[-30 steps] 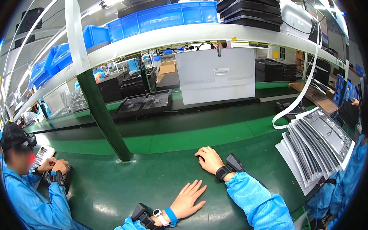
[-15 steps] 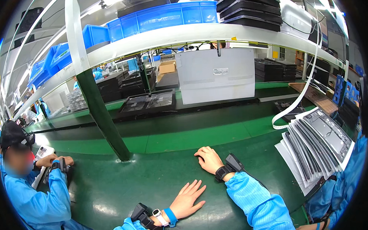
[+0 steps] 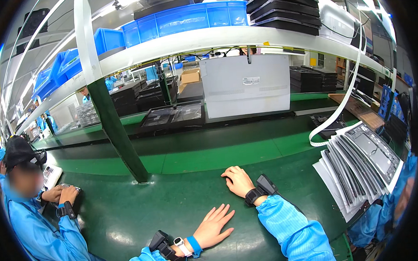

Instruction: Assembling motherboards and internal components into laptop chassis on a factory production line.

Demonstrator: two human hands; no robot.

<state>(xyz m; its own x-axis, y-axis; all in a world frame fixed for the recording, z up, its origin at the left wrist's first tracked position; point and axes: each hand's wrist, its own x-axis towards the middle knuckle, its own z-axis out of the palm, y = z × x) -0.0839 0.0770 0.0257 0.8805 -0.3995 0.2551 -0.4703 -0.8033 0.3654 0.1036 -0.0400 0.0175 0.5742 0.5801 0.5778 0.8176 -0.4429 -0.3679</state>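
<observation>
The green worktop [image 3: 174,200] spreads beneath both hands. At its left, a co-worker [image 3: 51,237] in blue sits bent over a small dark thing, too hidden to tell, both hands at it. At the right lies a fanned stack [image 3: 360,171] of grey panels and white sheets, the top panel's inner side up; it is well apart from the right hand.

The left hand [image 3: 211,230] lies palm down on the worktop, nearer the body, its fingers [image 3: 216,214] straight and a little spread, the thumb held away to the right. The right hand [image 3: 240,182], farther forward, also rests palm down, its fingers close together and slightly bent, unclenched, the tips at the worktop.

Black devices [image 3: 266,184] sit on both wrists; the left also wears a white watch [image 3: 182,247] and a blue band [image 3: 193,246].
</observation>
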